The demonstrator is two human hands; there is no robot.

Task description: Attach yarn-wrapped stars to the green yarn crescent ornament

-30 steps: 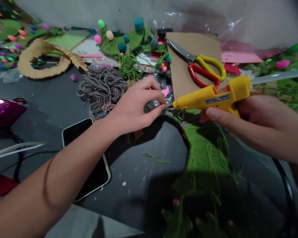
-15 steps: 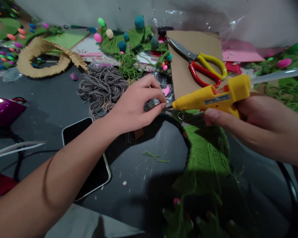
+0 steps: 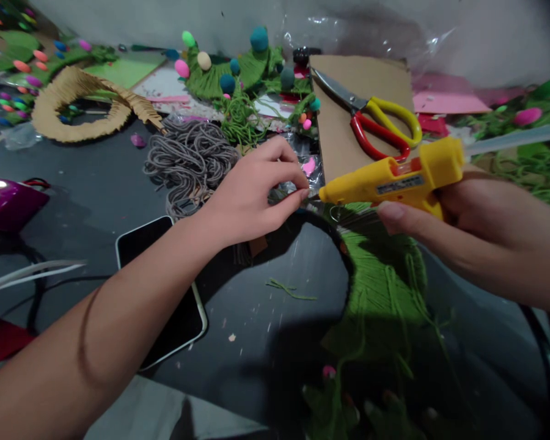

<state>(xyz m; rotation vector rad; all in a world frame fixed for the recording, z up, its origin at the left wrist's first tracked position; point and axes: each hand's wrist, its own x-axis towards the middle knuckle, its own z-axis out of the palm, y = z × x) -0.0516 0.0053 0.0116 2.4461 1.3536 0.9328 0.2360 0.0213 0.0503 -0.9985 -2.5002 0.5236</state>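
My right hand (image 3: 481,226) is wrapped round a yellow glue gun (image 3: 394,180), with a clear glue stick (image 3: 517,140) jutting from its back. The nozzle points left and sits right by the fingertips of my left hand (image 3: 266,189). Thumb and forefinger of that hand are pinched together, and what lies between them is too small to make out. Below the gun, a ring wrapped in green yarn (image 3: 380,275) lies on the dark table, loose strands trailing from it. Part of the ring is hidden behind my left hand.
Scissors (image 3: 385,122) with red and yellow handles rest on cardboard (image 3: 339,140). A grey yarn bundle (image 3: 187,159) and a phone (image 3: 178,324) lie by my left arm. Further left are a tan wrapped ring (image 3: 50,116) and a purple device (image 3: 11,205). Green pompom wreaths (image 3: 252,73) stand behind.
Hardly anything differs. The whole view has shifted slightly, while both hands and the glue gun keep the same positions relative to each other.
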